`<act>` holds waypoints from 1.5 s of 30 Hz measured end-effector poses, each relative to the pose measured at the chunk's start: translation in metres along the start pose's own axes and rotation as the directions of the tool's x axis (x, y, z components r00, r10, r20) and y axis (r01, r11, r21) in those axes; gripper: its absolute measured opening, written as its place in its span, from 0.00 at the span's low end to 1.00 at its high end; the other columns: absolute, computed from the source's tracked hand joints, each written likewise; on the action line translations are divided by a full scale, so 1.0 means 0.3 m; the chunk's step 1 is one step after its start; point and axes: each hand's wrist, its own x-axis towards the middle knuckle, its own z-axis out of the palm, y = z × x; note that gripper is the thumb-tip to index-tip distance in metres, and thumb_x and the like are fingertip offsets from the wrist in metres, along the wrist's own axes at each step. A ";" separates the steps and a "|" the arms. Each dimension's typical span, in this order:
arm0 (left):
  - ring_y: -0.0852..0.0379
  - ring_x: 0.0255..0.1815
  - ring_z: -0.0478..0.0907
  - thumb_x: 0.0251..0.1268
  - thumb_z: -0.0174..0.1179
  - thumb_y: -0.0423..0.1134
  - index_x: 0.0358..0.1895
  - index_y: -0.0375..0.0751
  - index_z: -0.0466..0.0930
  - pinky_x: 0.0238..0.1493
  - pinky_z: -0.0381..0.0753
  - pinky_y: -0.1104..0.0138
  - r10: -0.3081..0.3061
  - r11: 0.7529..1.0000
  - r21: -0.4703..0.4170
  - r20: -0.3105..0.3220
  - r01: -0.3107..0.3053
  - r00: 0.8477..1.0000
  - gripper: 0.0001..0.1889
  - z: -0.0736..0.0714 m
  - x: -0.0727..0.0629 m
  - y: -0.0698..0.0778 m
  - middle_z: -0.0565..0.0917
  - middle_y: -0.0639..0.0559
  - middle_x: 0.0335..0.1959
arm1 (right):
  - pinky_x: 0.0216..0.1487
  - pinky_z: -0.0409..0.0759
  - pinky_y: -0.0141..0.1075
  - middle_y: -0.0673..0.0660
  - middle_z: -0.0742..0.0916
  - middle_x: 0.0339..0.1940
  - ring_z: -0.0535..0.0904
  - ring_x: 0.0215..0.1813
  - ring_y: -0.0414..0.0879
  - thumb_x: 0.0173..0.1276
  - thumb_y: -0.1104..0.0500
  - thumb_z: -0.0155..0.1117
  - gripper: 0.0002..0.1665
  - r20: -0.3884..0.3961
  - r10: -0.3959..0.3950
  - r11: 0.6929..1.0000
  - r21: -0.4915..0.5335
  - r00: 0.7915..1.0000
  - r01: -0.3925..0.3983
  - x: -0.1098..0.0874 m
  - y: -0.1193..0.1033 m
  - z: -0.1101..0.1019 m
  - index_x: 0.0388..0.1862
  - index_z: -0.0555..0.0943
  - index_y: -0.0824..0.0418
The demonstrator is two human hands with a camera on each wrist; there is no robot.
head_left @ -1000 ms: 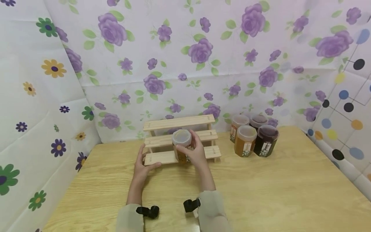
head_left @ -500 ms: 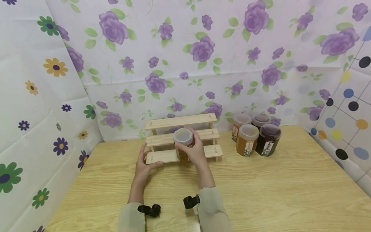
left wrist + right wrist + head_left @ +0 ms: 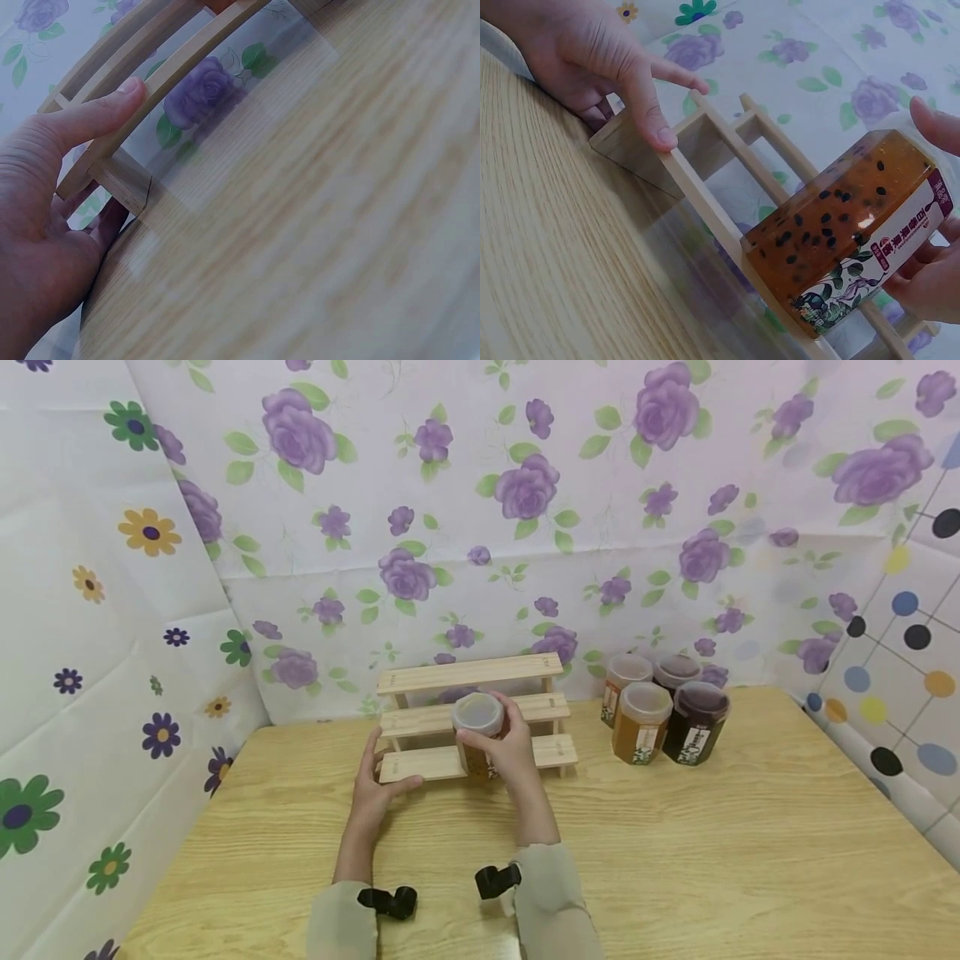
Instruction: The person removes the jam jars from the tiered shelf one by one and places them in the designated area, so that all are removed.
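Note:
A three-step wooden rack (image 3: pixel 423 764) stands against the back cloth. My left hand (image 3: pixel 372 795) grips its left end, with the thumb along the front edge of the lowest step and the other fingers behind the end, as the left wrist view shows. In my right hand (image 3: pixel 513 748) is a jar of amber jam (image 3: pixel 832 217) with dark seeds, a pale lid and a printed label. The thumb and fingers hold it by its sides near the top. The jar is upright, its base right at the middle of the lowest step.
Several lidded jars stand in a cluster right of the rack, among them an amber jar (image 3: pixel 641 731) and a dark jar (image 3: pixel 694 731) in front. The wood-grain table (image 3: pixel 675 852) extends forward and right. Flowered cloth (image 3: pixel 480 527) hangs behind.
The head view has shifted slightly, so the rack and jars appear a little further right. Both hands keep their hold, and the jar stays at the same spot on the lowest step.

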 end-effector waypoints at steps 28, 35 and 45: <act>0.44 0.70 0.62 0.52 0.72 0.29 0.79 0.65 0.39 0.56 0.70 0.66 -0.003 1.000 -0.008 0.022 0.003 1.000 0.59 0.005 0.009 -0.017 0.56 0.44 0.75 | 0.68 0.71 0.51 0.65 0.73 0.65 0.71 0.66 0.59 0.52 0.67 0.75 0.47 -0.192 0.001 0.999 -0.053 0.981 -0.012 -0.031 -0.048 -0.116 0.70 0.64 0.64; 0.45 0.70 0.62 0.52 0.73 0.33 0.77 0.73 0.40 0.58 0.71 0.62 0.024 0.999 0.031 0.003 -0.024 1.000 0.59 -0.005 0.027 -0.082 0.57 0.45 0.75 | 0.69 0.69 0.49 0.64 0.72 0.67 0.69 0.67 0.57 0.53 0.69 0.74 0.50 -0.277 0.036 0.999 0.017 0.960 -0.032 -0.055 -0.082 -0.187 0.73 0.61 0.64; 0.45 0.73 0.59 0.52 0.73 0.34 0.77 0.76 0.40 0.66 0.66 0.51 0.030 0.999 0.023 0.005 -0.030 1.000 0.59 -0.013 0.046 -0.088 0.56 0.47 0.75 | 0.68 0.69 0.42 0.60 0.71 0.69 0.68 0.67 0.50 0.54 0.70 0.74 0.48 -0.354 0.032 0.999 0.038 0.935 -0.020 -0.039 -0.156 -0.297 0.73 0.63 0.61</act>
